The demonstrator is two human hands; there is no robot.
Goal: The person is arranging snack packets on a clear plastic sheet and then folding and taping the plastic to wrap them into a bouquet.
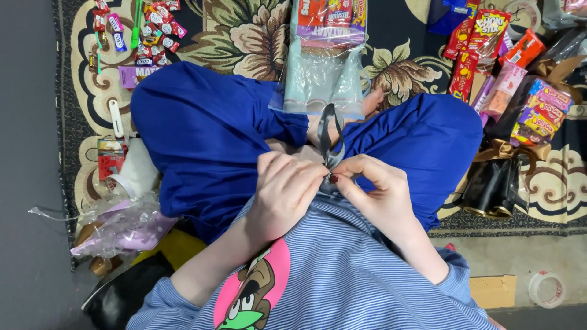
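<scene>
Grey ribbon (pixel 330 137) at the near end of a clear snack-filled bag (pixel 322 61) lying across the blue-clad lap, pinched closed by left hand (pixel 286 189) and right hand (pixel 374 189) fingertips, candy packets (pixel 520 79) far right.

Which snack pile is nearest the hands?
The clear bag of snacks resting on the blue-clad knees, directly above both hands; the loose candy upper left and packets right lie farther off.

Both hands meet at the midline above the crossed legs. The left hand (pixel 284 189) is curled, knuckles up, fingertips drawn together in a pinch. The right hand (pixel 376 189) faces it, thumb and forefinger pinched, remaining fingers bent. Both forearms angle inward from the torso, bare below the striped sleeves.
</scene>
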